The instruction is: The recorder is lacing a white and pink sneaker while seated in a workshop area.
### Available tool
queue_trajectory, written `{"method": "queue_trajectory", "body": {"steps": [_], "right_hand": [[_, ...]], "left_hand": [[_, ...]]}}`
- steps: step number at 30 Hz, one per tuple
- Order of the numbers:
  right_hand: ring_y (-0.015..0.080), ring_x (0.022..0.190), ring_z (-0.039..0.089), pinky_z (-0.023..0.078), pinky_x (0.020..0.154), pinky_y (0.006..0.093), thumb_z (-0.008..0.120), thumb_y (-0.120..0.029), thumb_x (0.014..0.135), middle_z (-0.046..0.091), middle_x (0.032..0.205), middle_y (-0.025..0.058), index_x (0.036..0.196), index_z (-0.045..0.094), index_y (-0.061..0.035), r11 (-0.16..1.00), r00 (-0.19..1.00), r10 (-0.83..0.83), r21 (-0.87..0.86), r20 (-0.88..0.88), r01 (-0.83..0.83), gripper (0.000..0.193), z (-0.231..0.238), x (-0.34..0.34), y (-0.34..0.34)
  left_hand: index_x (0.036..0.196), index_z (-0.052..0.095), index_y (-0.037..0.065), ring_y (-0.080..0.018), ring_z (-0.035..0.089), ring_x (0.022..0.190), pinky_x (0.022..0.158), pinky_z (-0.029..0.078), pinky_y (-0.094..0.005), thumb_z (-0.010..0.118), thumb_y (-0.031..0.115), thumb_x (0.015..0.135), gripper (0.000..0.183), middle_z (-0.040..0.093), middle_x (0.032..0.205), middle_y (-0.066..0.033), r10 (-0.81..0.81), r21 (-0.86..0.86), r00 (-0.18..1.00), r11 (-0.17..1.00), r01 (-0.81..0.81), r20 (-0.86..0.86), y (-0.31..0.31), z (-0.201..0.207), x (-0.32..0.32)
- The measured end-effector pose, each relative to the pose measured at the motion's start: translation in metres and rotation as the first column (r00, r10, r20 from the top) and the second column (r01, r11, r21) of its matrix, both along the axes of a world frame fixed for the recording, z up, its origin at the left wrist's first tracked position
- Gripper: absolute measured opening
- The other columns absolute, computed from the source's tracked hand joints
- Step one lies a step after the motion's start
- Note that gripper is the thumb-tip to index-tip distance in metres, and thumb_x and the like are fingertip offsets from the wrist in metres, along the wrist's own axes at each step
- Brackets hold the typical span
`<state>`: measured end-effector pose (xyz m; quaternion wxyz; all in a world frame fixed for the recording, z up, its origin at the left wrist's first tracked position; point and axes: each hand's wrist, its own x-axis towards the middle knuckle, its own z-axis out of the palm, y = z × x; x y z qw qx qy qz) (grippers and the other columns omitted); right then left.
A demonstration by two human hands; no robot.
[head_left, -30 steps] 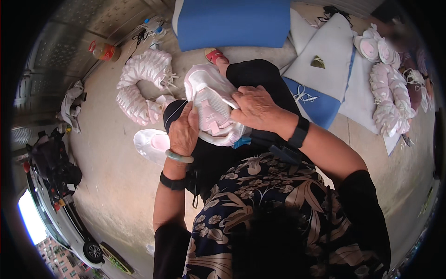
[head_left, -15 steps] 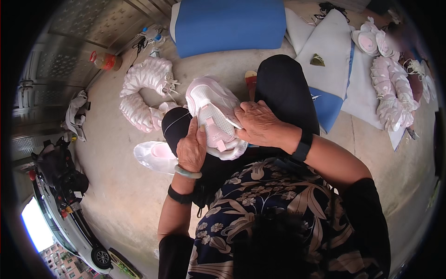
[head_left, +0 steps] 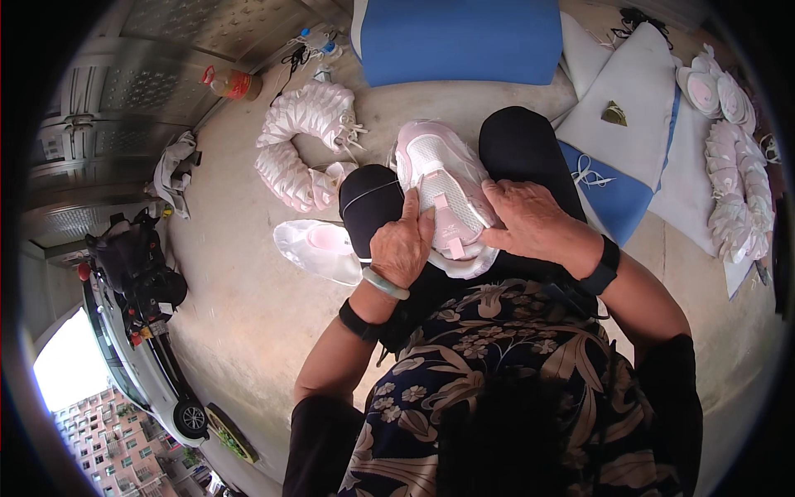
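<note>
A white and pink sneaker upper (head_left: 431, 149) lies over my lap between my knees, its toe pointing away from me. Its pink tongue (head_left: 448, 228) shows in the middle, with a pull tab toward me. My left hand (head_left: 403, 248) pinches the left edge of the opening, index finger stretched along it and thumb beside the tongue. On the other side, my right hand (head_left: 534, 222) grips the right edge, thumb near the heel end. Fingertips under the upper are hidden on both hands. A thin cord runs round my left knee (head_left: 368, 203).
A curved stack of similar uppers (head_left: 281, 153) lies on the floor at left, near a white and pink piece in clear wrapping (head_left: 319, 248). More stacked uppers (head_left: 729, 182) rest at right. Blue and white sheets (head_left: 464, 41) lie ahead. A bottle (head_left: 232, 83) stands by the wall.
The whole view has shifted, so the floor things sit farther right. The upper has turned straighter and its tongue faces up more. Both hands still hold its edges.
</note>
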<state>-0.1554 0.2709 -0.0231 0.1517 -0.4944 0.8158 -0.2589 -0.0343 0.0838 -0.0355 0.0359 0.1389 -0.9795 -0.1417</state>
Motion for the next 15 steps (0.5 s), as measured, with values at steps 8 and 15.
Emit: {"method": "queue_trajectory", "body": {"steps": [8, 15], "right_hand": [[0.033, 0.083, 0.06, 0.048, 0.074, 0.0402, 0.065, -0.026, 0.074, 0.061, 0.084, 0.0183, 0.099, 0.055, 0.0041, 0.997, 0.999, -0.04, -0.065, 0.029, 0.042, 0.04, -0.009, 0.004, 0.007], [0.0346, 0.079, 0.06, 0.047, 0.071, 0.0406, 0.065, -0.02, 0.074, 0.06, 0.086, 0.02, 0.109, 0.053, 0.0059, 0.996, 0.997, -0.054, -0.073, 0.062, 0.058, 0.045, -0.014, 0.005, 0.008]], "left_hand": [[0.118, 0.047, -0.008, -0.0333, 0.059, 0.047, 0.045, 0.048, -0.0407, 0.052, 0.033, 0.088, 0.051, 0.056, 0.051, -0.0165, -0.048, -0.019, 0.998, 0.999, 0.047, -0.048, 0.001, 0.0, 0.003], [0.109, 0.049, -0.006, -0.0268, 0.06, 0.05, 0.049, 0.047, -0.033, 0.062, 0.033, 0.084, 0.047, 0.056, 0.056, -0.0148, 0.051, 0.372, 0.986, 0.928, 0.011, -0.156, -0.002, 0.01, 0.035]]}}
